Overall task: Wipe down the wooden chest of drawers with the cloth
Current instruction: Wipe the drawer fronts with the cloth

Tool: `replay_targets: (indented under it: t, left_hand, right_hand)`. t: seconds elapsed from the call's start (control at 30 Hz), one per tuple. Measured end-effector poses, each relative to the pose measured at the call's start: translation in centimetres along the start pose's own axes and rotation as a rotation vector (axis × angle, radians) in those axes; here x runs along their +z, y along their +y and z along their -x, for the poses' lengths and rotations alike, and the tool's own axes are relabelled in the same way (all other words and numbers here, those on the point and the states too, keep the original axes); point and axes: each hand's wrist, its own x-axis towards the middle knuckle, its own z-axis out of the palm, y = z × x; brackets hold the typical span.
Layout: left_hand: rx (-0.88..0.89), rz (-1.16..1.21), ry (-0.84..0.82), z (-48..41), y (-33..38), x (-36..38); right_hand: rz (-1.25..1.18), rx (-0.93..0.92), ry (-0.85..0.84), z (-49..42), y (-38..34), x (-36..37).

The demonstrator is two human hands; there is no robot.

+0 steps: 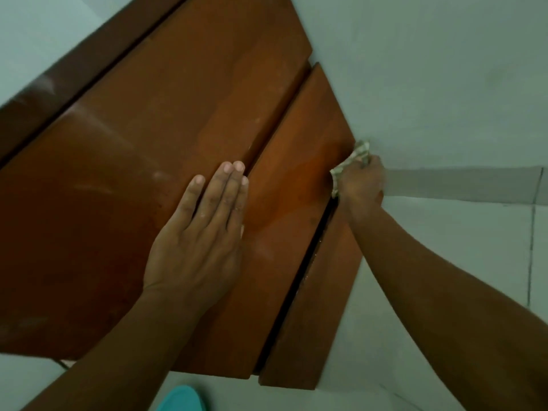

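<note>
Chest [124,179]: red-brown wood, seen from above, long axis running lower-left to upper-right toward the wall [444,69]. No readable writing or labels. Left hand [201,232] flat on top, fingers straight and together, tips at a front edge. Right of it, right hand [360,180] grips a bunched cloth [360,149] against the chest's far corner; cloth pokes out above the knuckles.
</note>
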Motion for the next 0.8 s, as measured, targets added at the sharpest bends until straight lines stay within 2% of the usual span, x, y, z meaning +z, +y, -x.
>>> replay_targets:
  t: [0.03, 0.1, 0.17, 0.23, 0.33, 0.47, 0.63, 0.73, 0.8]
  left_hand:
    - [-0.001, 0.009, 0.002, 0.0, 0.0, 0.1]
    - [-0.005, 0.031, 0.003, 0.1, 0.0, 0.2]
    - [-0.004, 0.031, 0.01, 0.1, 0.1, 0.3]
    - [-0.002, 0.041, 0.016, 0.2, 0.1, 0.5]
    - [-0.003, 0.05, 0.033, 0.2, 0.2, 0.7]
    - [0.004, 0.059, 0.048, 0.1, 0.0, 0.9]
    - [0.006, 0.066, 0.048, 0.0, 0.0, 1.0]
    - [0.002, 0.061, 0.045, 0.0, 0.1, 1.0]
    - [-0.003, 0.052, 0.042, -0.1, 0.0, 0.9]
  right_hand:
    - [-0.042, -0.033, 0.029, 2.2, -0.2, -0.7]
    - [-0.114, -0.278, 0.009, 8.6, -0.5, -2.1]
    - [-0.152, -0.644, -0.17, 14.4, 0.7, -1.6]
    - [-0.058, -0.964, -0.332, 16.1, 2.1, 0.3]
    - [0.076, -1.116, -0.344, 11.8, 1.4, 2.3]
    - [0.159, -1.095, -0.302, 4.2, -2.8, 3.6]
    - [0.273, -0.893, -0.138, -2.6, -3.2, 4.4]
    - [0.323, -0.721, -0.029, -3.5, -3.1, 3.6]
    - [0.254, -0.463, -0.034, -3.7, -3.8, 3.3]
